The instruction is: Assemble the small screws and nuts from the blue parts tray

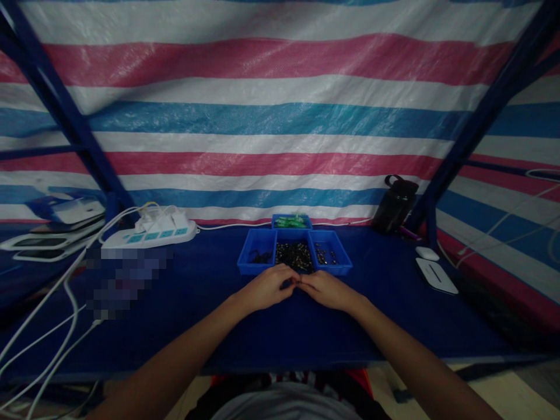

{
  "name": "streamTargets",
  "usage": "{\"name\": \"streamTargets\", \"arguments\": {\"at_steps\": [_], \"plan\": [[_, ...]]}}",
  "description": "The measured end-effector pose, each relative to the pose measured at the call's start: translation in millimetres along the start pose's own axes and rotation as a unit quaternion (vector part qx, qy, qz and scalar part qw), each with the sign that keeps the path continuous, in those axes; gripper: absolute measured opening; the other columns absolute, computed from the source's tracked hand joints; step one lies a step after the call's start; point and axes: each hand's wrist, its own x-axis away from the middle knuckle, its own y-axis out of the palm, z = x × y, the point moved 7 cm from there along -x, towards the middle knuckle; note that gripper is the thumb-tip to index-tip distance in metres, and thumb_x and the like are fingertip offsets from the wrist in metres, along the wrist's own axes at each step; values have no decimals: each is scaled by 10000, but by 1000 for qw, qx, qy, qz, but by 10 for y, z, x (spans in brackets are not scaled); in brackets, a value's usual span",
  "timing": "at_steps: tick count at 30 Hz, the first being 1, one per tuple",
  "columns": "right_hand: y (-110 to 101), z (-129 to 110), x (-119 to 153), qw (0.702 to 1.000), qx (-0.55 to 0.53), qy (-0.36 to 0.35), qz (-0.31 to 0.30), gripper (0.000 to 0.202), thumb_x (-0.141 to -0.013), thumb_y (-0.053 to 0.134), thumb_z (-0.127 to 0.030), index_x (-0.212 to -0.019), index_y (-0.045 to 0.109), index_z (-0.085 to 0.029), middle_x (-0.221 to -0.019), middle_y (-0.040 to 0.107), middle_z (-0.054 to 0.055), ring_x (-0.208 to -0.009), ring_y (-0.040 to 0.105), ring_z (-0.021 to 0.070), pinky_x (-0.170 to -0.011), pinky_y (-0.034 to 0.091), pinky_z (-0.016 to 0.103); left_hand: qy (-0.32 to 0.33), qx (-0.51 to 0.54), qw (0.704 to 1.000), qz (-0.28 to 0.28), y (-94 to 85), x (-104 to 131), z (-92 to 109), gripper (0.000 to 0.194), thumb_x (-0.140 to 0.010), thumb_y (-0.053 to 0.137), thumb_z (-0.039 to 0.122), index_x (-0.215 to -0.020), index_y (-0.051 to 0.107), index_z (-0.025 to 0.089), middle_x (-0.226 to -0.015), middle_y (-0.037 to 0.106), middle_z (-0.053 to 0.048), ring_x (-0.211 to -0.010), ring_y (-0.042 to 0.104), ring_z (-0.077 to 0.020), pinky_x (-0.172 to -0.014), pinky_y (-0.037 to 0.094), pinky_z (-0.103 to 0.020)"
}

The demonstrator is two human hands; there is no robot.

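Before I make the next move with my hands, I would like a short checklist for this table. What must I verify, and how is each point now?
1. Hands together: ok. The left hand and right hand meet in front of the blue bins.
2. Secure hold on a piece: cannot tell. That spot is too small and dark.
3. Middle bin stocked: ok. It holds many small pieces.
4. Left bin and right bin equally full: not ok. Both hold visibly fewer pieces.
5. Power strip away from hands: ok, off to the left.
6. Bottle apart from the bins: ok.
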Motion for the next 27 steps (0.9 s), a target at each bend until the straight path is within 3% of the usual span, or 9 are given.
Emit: {"name": "streamTargets", "arguments": {"at_steps": [10, 17, 21, 27], "plan": [[-39, -3, 10, 1000, -11, 16, 4, 234, -979, 408, -265, -950, 624, -178, -808, 676, 22, -671, 593, 133, -628, 375, 229, 1, -11, 1000, 10, 12, -16, -38, 152, -913, 557, 264, -1029, 612, 184, -930, 636, -38, -928, 582, -164, -834, 454, -272], [-82, 1, 26, 999, 19, 24, 17, 260, -980, 404, -303, -890, 610, -175, -763, 661, 24, -674, 593, 136, -620, 353, 232, -12, -50, 998, 25, 35, -23, -160, 107, -893, 563, 183, -985, 617, 174, -946, 644, -42, -927, 582, -164, -819, 448, -260], [-122, -58, 23, 999, 28, 9, 36, 279, -976, 401, -290, -817, 597, -172, -712, 641, 14, -631, 569, 123, -595, 324, 230, -19, -80, 996, -15, 133, -25, -190, 75, -900, 559, 201, -908, 626, 167, -855, 640, -27, -841, 596, -157, -756, 440, -241], [-126, -75, 21, 999, 27, -4, 45, 273, -953, 428, -255, -756, 594, -168, -680, 627, 9, -614, 554, 115, -582, 313, 224, -16, -108, 993, -47, 174, -11, -78, 136, -912, 546, 281, -859, 611, 173, -838, 632, -27, -809, 595, -165, -698, 421, -234]]}}
